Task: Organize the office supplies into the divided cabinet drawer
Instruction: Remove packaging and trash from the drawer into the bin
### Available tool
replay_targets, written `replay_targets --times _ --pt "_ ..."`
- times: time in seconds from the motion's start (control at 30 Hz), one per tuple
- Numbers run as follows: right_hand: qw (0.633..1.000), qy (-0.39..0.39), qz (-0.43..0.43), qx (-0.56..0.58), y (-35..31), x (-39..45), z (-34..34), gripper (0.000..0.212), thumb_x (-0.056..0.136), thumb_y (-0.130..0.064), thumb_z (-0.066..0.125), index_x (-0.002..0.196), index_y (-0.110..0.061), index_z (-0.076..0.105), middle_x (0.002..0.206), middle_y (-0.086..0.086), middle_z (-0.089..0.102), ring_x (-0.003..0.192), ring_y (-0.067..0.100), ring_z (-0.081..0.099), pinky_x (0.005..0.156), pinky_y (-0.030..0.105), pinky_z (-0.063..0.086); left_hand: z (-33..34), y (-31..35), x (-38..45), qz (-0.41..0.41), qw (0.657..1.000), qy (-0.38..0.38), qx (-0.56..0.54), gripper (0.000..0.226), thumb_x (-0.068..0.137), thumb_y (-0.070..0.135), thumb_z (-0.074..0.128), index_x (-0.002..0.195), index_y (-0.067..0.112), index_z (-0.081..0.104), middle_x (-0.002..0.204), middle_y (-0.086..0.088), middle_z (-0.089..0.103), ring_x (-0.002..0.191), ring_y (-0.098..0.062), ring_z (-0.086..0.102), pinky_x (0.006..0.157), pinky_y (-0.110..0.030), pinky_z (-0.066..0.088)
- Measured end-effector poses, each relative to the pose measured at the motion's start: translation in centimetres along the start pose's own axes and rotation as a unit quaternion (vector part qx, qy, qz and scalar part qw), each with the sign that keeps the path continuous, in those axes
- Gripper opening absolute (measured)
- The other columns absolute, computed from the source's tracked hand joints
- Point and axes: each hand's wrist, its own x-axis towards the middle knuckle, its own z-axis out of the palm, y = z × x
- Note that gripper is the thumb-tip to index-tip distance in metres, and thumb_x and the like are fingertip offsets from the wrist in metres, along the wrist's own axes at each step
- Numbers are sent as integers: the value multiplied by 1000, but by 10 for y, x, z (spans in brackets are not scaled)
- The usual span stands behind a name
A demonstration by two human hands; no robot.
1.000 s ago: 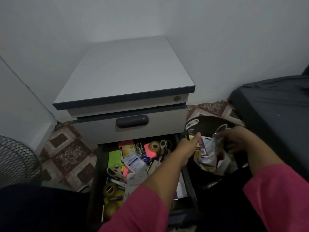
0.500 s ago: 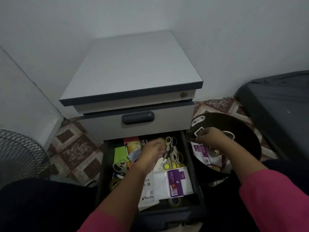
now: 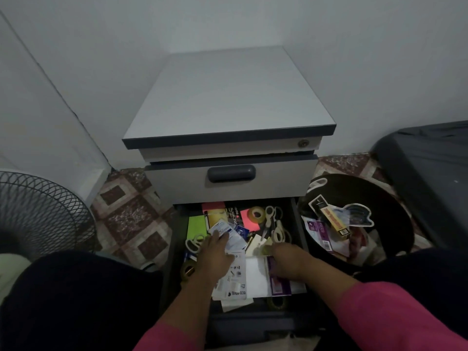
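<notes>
With both hands in the drawer (image 3: 298,224), your left hand (image 3: 215,254) lies flat on slippery, floppy packets (image 3: 231,277) and your right hand (image 3: 288,257) curls, grip unclear; pinch packets by their stiff edges.

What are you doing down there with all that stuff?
A person in pink sleeves is sorting office supplies into the open drawer of a small cabinet. Both hands are inside it: the left hand rests on white packets, the right hand reaches in beside the scissors. Tape, sticky notes and batteries lie jumbled there. More packets wait in the black bin to the right.
</notes>
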Motion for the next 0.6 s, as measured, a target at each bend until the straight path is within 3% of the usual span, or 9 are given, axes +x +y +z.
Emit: replay_targets --times 0.07,0.2,0.33,0.4,0.47,0.53,0.6 --pt "999 -11 -4 -35 2 1 1 53 82 -24 59 134 -23 48 129 10 55 121 29 51 101 37 42 3 1 0 13 999 -26 23 65 97 34 51 152 20 20 161 -4 12 147 -27 10 119 -37 15" --pt "998 -12 -7 -62 4 1 -1 55 83 -22 57 137 -19 46 136 9 50 127 29 45 104 42 39 3 1 2 27 1000 -8 14 57 90 28 62 143 17 42 147 -8 37 134 -25 33 111 -31 28" --pt "998 3 -6 -63 4 5 1 33 84 -23 57 115 -12 59 122 11 56 113 30 53 93 40 47 1 3 3 31 998 32 52 34 88 25 64 120 20 59 123 -7 51 117 -24 44 96 -31 37" --pt "999 7 -3 -51 2 5 1 30 85 -18 56 114 -11 61 121 11 56 111 29 54 91 37 49 4 3 3 34 997 52 40 42 85 25 67 125 20 54 128 -7 48 120 -25 43 100 -33 38" --pt "999 8 2 -33 2 5 1 36 86 -12 54 122 -15 58 123 10 56 111 27 56 89 33 49 5 2 3 23 998 63 6 67 82 27 71 141 22 39 145 -9 34 134 -29 33 110 -41 32" --pt "1000 7 4 -14 3 4 0 43 88 -10 52 129 -21 53 126 7 57 113 26 57 88 31 47 5 0 2 9 999 43 5 84 83 33 71 151 25 22 158 -5 16 143 -31 19 116 -46 23" --pt "1000 4 0 -14 3 4 -1 47 89 -11 50 133 -26 50 130 6 56 116 27 56 89 31 46 4 -2 2 7 999 12 46 89 83 42 68 153 27 14 160 -2 15 144 -32 17 117 -47 19"
